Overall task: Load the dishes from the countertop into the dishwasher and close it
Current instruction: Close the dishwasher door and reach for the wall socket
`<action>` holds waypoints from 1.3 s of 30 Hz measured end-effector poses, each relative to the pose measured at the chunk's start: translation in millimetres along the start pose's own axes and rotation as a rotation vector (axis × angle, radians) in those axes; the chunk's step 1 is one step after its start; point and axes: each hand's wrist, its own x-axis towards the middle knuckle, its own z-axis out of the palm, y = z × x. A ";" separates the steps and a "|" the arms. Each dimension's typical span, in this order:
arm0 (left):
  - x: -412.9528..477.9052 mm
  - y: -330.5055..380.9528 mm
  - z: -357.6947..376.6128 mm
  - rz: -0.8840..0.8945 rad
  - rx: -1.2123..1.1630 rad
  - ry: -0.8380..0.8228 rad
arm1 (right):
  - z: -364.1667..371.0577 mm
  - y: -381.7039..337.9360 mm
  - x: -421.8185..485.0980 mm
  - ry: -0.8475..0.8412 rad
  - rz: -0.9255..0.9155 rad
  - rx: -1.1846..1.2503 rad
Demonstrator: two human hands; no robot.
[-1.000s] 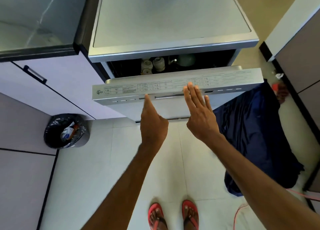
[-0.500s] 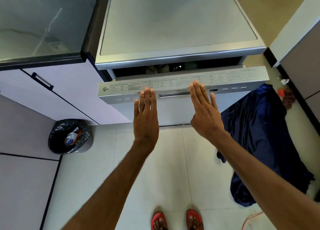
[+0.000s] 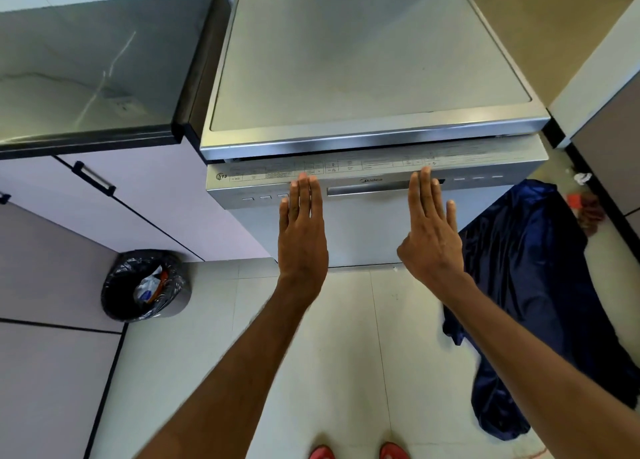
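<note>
While the left hand (image 3: 303, 244) and right hand (image 3: 433, 240) are pressing open, flat fingers (image 3: 304, 195) on the dishwasher door (image 3: 363, 230), it's looking almost latched, so loading's seemingly done.

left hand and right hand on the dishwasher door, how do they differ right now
The left hand has its fingers packed together, thumb out of sight; the right hand has its fingers slightly fanned and its thumb stuck out sideways. The left hand lies left of the handle recess, by the buttons; the right hand covers the recess's right end. Both are flat, fingers straight, against the dishwasher door, and grip nothing.
</note>
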 end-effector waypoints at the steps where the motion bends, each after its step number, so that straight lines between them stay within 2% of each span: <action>1: 2.1 1.4 1.4 -0.009 -0.011 0.002 | 1.7 -0.7 4.7 -0.001 0.005 0.000; 14: 40.6 12.2 26.9 -0.010 0.065 -0.069 | 23.5 -23.7 52.8 0.060 0.112 0.125; 21: 54.8 12.5 29.5 -0.020 0.079 -0.125 | 32.0 -25.1 63.3 -0.031 0.137 0.242; 39: 53.0 1.3 -5.0 0.059 0.137 -0.251 | 9.7 -20.8 61.5 -0.166 0.145 0.159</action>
